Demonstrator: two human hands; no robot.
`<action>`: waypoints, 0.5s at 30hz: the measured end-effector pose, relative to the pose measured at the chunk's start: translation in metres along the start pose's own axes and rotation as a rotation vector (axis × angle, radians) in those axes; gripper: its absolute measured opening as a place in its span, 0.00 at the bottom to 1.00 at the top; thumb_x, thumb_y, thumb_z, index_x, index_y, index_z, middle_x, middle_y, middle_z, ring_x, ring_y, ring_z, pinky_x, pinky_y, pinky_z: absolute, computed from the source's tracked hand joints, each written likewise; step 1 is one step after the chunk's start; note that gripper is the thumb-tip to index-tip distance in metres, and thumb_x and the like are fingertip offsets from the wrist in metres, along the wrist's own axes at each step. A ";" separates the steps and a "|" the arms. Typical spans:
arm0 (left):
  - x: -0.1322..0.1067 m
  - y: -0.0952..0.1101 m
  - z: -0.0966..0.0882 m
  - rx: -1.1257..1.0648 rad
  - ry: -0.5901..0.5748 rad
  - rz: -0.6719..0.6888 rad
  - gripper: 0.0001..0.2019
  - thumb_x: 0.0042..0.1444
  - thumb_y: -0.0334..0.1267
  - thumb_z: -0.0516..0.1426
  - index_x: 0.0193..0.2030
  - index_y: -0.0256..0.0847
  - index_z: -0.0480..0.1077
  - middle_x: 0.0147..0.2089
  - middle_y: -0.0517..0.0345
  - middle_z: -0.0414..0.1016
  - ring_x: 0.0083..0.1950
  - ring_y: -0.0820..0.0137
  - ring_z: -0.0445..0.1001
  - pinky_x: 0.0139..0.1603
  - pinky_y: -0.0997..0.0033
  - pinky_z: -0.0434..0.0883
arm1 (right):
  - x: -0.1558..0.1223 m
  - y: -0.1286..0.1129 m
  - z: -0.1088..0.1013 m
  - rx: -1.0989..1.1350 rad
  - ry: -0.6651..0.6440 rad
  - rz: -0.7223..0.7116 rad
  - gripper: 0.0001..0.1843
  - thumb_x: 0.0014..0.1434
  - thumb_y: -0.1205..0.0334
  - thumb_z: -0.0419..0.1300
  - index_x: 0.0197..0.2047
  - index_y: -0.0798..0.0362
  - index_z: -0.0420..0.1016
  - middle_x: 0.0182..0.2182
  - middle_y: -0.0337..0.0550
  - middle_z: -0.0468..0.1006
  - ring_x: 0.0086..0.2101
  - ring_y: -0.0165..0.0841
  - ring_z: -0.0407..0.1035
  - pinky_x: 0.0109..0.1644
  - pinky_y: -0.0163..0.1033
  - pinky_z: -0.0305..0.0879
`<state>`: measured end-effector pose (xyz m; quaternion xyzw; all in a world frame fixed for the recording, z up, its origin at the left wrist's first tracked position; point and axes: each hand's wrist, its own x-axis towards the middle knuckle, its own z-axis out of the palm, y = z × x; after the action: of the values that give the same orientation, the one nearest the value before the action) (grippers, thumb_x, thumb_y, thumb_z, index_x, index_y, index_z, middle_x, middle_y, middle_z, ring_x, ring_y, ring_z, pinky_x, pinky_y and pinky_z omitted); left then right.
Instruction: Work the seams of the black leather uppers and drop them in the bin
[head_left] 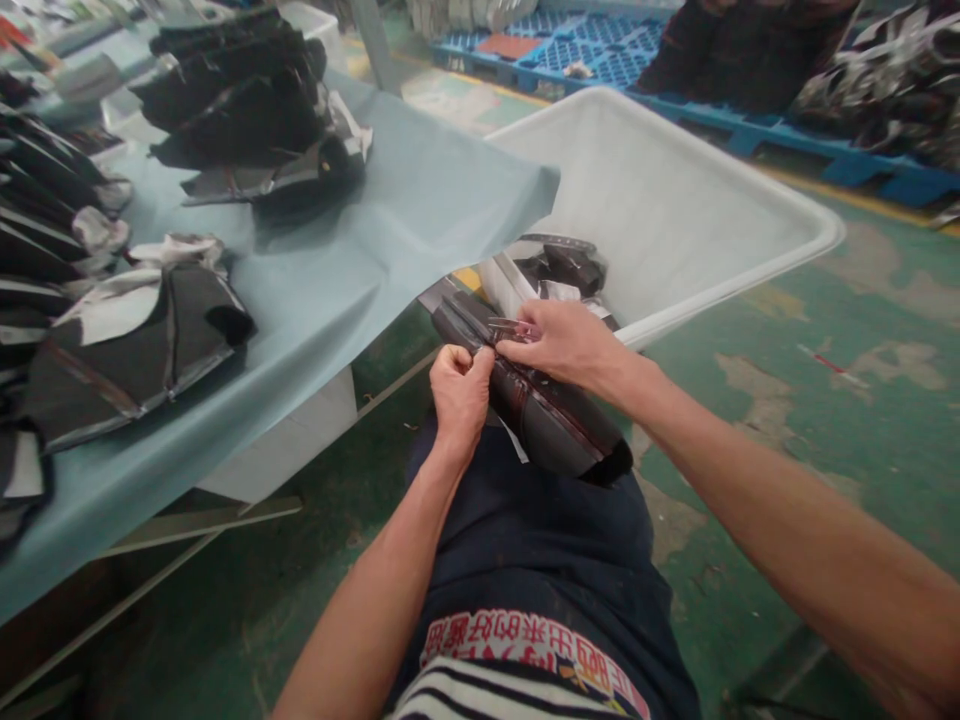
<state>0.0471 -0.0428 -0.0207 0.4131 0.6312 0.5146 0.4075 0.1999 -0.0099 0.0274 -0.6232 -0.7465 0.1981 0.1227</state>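
Observation:
A dark, glossy boot upper (pixel 559 425) with stitched seams lies across my lap, its near end pointing right. My left hand (pixel 461 385) pinches the edge of it, thumb and fingertips pressed together. My right hand (pixel 566 345) is closed around small metal thread snips (pixel 508 324), whose thin prongs point left over the upper. The right fingertips also touch the upper close to the left ones. Whatever fine thread may lie between the fingertips is too small to make out.
On the left, a table under a blue-green sheet (pixel 442 190) carries stacked black uppers (pixel 240 100) and another dark upper (pixel 142 350). A white bin (pixel 675 200) with dark pieces (pixel 562 268) stands ahead. Blue pallets (pixel 585 45) lie behind it on the green floor (pixel 862 400).

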 end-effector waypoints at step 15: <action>0.005 -0.004 -0.003 -0.139 -0.069 -0.097 0.20 0.54 0.32 0.64 0.24 0.44 0.54 0.24 0.71 0.53 0.27 0.76 0.50 0.29 0.75 0.54 | 0.038 0.007 0.001 0.403 -0.398 0.146 0.23 0.61 0.59 0.65 0.25 0.47 0.53 0.21 0.31 0.55 0.25 0.28 0.51 0.29 0.39 0.47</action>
<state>0.0421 -0.0394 -0.0252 0.3701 0.5988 0.5222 0.4814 0.1986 0.0279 0.0212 -0.5873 -0.6547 0.4690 0.0804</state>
